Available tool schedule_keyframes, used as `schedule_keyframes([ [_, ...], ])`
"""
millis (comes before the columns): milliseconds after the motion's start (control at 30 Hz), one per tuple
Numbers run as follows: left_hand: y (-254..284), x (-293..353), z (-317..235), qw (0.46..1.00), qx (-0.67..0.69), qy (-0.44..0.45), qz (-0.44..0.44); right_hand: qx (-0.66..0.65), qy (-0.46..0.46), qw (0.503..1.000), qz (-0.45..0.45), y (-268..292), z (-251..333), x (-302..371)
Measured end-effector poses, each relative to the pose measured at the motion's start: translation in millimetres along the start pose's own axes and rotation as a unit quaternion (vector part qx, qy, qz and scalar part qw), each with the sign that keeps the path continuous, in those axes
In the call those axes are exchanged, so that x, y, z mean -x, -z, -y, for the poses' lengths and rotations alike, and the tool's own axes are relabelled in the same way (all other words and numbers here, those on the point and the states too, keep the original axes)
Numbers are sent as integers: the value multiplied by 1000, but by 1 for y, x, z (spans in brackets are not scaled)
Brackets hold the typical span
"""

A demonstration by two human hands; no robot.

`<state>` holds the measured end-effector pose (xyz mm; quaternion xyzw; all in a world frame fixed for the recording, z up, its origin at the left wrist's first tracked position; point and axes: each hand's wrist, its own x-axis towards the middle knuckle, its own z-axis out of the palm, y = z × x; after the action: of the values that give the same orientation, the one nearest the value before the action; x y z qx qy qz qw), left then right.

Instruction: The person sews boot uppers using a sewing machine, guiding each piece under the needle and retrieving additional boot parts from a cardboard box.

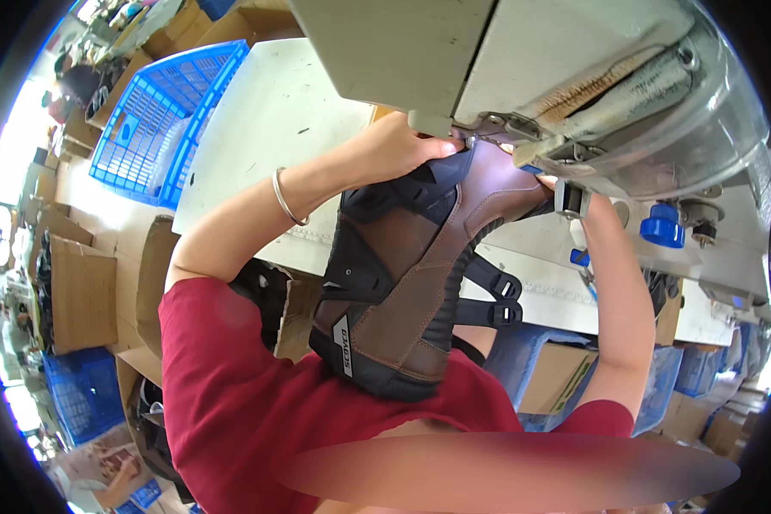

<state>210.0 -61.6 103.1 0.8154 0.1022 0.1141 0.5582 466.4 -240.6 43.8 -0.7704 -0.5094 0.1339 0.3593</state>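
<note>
A brown and black boot (403,300) with pale stitching lies across my front, its toe end toward my chest and its upper edge under the sewing machine head (497,128). Black buckle straps (493,291) hang off its right side. My left hand (407,150) is closed on the boot's upper edge, thumb on top, just left of the machine's needle area. On the other side, my right hand (584,206) reaches in beside the boot's edge. Machine parts hide most of its fingers, so its grip cannot be made out.
The white table (257,128) spreads beneath the machine. A blue plastic crate (167,120) stands beyond its left side, with cardboard boxes (81,291) farther left. A blue knob (662,226) sits at the machine's right. A blue bin holding cardboard (557,377) is below the table's front edge.
</note>
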Motion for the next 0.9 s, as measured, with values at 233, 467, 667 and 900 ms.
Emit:
schedule_keyframes([
  [233, -7, -6, 15, 998, 51, -5, -28, 3, 0, 1000, 9, 4, 3, -1],
  [467, -7, -4, 15, 998, 35, 17, -40, 26, -2, 1000, 15, 4, 17, -1],
  [667, -1, -8, 0, 998, -49, 4, -35, 113, -19, 993, 42, -1, 43, 0],
  [900, 51, -30, 10, 951, 79, 200, 221, -120, 71, 989, 38, 8, 163, 144],
])
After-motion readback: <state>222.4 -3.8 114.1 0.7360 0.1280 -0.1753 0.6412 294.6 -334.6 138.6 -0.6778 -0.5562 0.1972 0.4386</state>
